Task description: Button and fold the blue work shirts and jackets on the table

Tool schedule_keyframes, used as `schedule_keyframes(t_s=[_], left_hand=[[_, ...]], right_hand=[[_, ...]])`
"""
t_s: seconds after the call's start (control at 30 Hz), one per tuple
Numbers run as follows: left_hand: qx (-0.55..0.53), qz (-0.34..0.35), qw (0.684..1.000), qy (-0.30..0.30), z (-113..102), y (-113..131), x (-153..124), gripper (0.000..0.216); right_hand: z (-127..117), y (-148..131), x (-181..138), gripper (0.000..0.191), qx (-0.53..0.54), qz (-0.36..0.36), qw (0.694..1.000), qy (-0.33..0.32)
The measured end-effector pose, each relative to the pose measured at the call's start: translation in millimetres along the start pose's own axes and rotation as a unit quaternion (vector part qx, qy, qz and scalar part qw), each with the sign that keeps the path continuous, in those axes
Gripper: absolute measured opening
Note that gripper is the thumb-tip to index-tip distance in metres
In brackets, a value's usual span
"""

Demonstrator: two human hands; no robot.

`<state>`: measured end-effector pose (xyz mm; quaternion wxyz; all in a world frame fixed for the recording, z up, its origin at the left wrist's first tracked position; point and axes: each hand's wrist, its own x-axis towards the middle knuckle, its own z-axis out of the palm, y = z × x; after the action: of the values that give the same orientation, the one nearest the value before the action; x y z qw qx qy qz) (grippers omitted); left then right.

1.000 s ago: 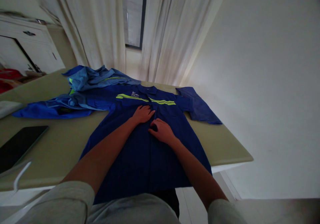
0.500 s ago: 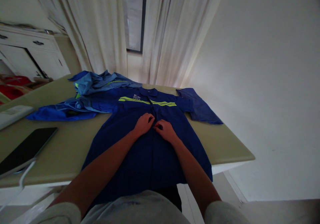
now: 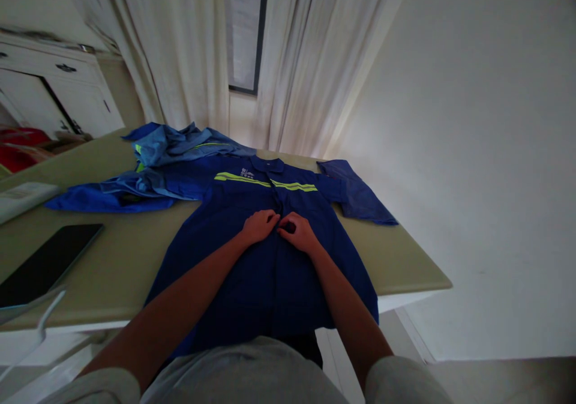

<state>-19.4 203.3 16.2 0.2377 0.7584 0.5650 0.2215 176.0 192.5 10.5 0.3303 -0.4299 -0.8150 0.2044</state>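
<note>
Left hand [image 3: 261, 226] and right hand [image 3: 297, 232] curled close together at mid-front of navy shirt [image 3: 290, 287]; can't tell if either grips cloth; shirt lies on bench [image 3: 405, 263], hem past near edge; hard tug plus overhang could slide it off.

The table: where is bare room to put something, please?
Bare tabletop shows between the black device and the navy shirt, and right of the shirt, nearer than the blue cloth. Rumpled clothes crowd the far left.
</note>
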Motion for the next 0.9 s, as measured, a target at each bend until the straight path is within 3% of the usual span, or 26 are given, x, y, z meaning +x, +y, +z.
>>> schedule_keyframes(t_s=[0.1, 0.2, 0.37, 0.6, 0.77, 0.9], left_hand=[[-0.028, -0.001, 1.0, 0.007, 0.0, -0.3, 1.2, 0.037], [-0.048, 0.001, 0.999, 0.016, 0.8, -2.5, 3.5, 0.037], [-0.067, 0.015, 0.997, 0.021, 2.5, -6.4, 7.0, 0.034], [-0.031, -0.016, 0.999, 0.036, 8.4, 1.6, 4.1, 0.031], [-0.091, 0.06, 0.993, 0.039, 3.8, 2.0, 7.5, 0.031], [-0.144, 0.118, 0.982, -0.027, -2.0, -3.4, 8.2, 0.021]], right_hand=[[-2.4, -1.8, -0.9, 0.013, -0.027, -0.007, 1.0, -0.01], [-0.2, -6.9, -3.2, 0.002, -0.072, -0.013, 0.997, 0.002], [7.3, -12.5, -4.8, 0.008, -0.106, -0.017, 0.994, 0.032], [5.0, -7.6, 1.8, 0.009, -0.066, -0.034, 0.997, -0.035], [4.8, -0.1, 1.8, 0.011, -0.024, 0.022, 0.999, 0.029], [-3.3, -1.3, 0.2, 0.017, 0.0, 0.027, 0.997, 0.073]])
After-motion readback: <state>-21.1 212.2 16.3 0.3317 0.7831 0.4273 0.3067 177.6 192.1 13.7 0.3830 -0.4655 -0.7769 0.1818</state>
